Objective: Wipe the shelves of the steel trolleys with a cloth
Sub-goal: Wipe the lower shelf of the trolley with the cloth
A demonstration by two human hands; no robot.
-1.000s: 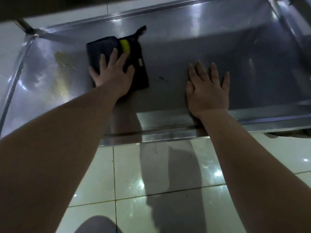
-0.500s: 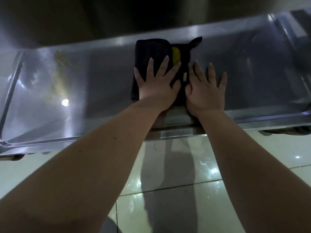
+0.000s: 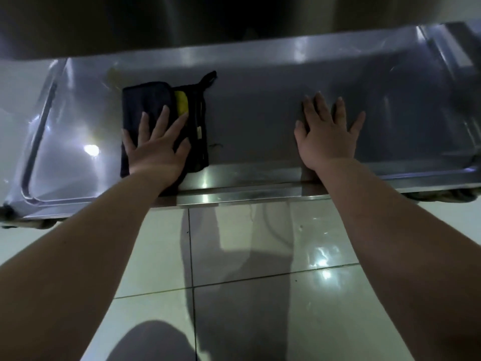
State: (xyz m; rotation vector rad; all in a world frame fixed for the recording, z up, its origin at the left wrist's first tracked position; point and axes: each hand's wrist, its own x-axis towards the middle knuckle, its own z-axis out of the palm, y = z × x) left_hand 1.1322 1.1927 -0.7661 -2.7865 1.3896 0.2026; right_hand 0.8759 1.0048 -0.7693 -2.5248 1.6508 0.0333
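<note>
- On the left part of the low shelf, the left hand [image 3: 156, 147] lies flat, fingers straight and spread, pressing down on a folded dark navy cloth [image 3: 145, 100].
- Under those fingers the cloth rests on the shelf floor, its near edge close to the front rim. A yellow patch [image 3: 181, 101] shows beside the fingertips, and a small hanging loop [image 3: 209, 78] sticks out at the far right corner.
- Well apart to the right, the right hand [image 3: 328, 136] lies palm down, fingers straight and spread, resting on bare metal and holding nothing.
- Both hands are on 1 rectangular stainless-steel trolley shelf [image 3: 260, 100] with a raised rim, which shows a bright light reflection [image 3: 91, 149] near its left end.
- Above it hangs the dark underside of another steel shelf [image 3: 182, 22].
- Below the front rim, glossy pale floor tiles [image 3: 234, 243] lie under the 2 forearms.
</note>
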